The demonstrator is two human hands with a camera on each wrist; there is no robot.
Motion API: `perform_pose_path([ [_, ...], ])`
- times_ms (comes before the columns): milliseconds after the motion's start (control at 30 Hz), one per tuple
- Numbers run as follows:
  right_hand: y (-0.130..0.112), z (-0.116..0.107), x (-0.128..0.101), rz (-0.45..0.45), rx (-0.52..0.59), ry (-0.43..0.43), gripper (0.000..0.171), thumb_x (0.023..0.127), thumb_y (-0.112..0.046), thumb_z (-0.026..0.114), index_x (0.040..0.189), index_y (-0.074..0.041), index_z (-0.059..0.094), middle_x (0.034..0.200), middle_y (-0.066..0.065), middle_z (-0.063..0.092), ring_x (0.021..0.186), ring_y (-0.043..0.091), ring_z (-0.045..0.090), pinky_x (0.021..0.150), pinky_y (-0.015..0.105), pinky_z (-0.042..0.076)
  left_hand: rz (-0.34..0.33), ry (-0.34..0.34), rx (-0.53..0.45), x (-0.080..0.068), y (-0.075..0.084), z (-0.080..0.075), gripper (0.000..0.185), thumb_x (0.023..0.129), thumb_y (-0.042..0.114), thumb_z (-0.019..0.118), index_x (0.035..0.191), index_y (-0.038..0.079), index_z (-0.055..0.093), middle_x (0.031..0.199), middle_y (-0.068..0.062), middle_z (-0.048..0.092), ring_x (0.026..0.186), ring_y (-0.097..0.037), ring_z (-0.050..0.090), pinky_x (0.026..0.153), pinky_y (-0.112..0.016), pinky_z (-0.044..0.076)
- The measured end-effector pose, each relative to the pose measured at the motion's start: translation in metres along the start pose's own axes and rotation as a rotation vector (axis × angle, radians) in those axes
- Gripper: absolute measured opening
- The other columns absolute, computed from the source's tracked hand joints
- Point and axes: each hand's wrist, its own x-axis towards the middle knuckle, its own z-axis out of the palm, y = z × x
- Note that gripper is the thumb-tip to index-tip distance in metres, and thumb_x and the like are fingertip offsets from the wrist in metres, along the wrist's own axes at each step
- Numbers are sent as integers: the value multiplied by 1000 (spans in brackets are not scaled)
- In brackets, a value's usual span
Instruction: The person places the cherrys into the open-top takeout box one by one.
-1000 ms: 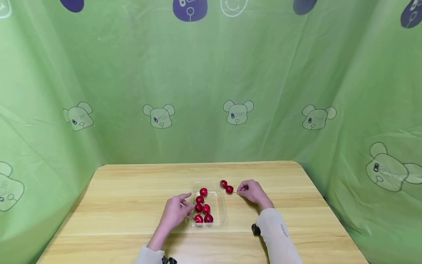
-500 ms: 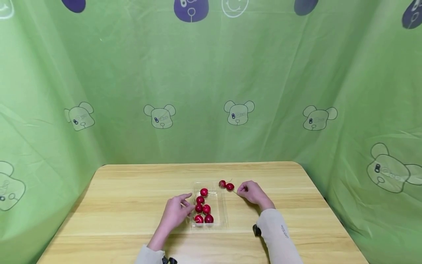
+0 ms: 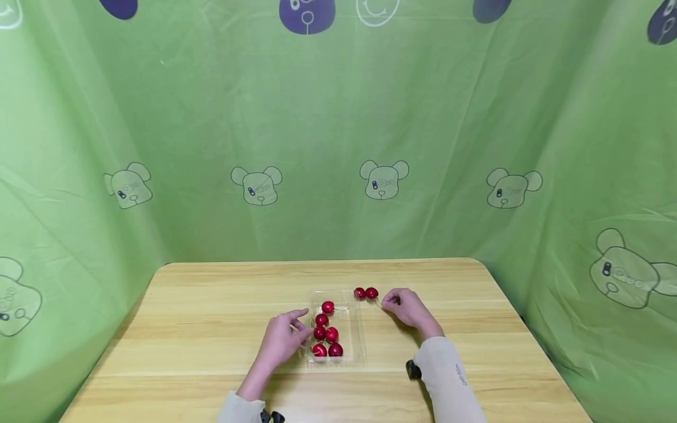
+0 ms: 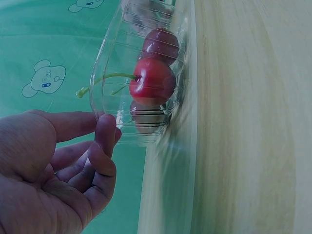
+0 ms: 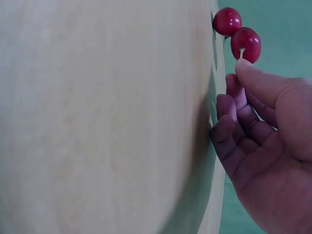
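Wooden table (image 3: 211, 305) carries a clear plastic tray (image 3: 355, 329) of loose cherries (image 3: 328, 335). Left hand (image 3: 280, 341), fingers relaxed, touches the tray's left wall. Right hand (image 3: 407, 306) pinches a thin skewer (image 3: 378, 303) threaded through two cherries (image 3: 366, 292), just right of the tray. Judgement: keep the pinch close behind the fruit and the skewer level, so they do not slide off.
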Motion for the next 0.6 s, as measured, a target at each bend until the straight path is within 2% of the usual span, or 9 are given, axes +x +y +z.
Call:
perform_pose_path([
  [200, -4, -3, -5, 2, 55, -7, 9, 98, -14, 70, 103, -6, 72, 97, 6, 69, 90, 18, 62, 87, 37, 55, -9, -2, 1, -1, 0, 0, 53, 92, 9, 76, 140, -5, 59, 85, -6, 73, 62, -18, 69, 51, -26, 56],
  [467, -12, -10, -12, 43, 201, -31, 15, 101, -13, 66, 112, -3, 69, 97, 15, 67, 72, 25, 60, 60, 33, 54, -6, 1, -1, -1, 2, -1, 52, 92, 8, 75, 139, -5, 59, 85, -6, 73, 61, -17, 68, 50, -25, 55],
  [600, -16, -11, -15, 11, 199, -32, 17, 102, -14, 65, 113, -2, 69, 98, 18, 68, 71, 27, 60, 57, 32, 53, -5, -2, -3, -1, 2, -1, 52, 92, 8, 75, 139, -6, 59, 85, -6, 73, 61, -16, 68, 51, -26, 56],
])
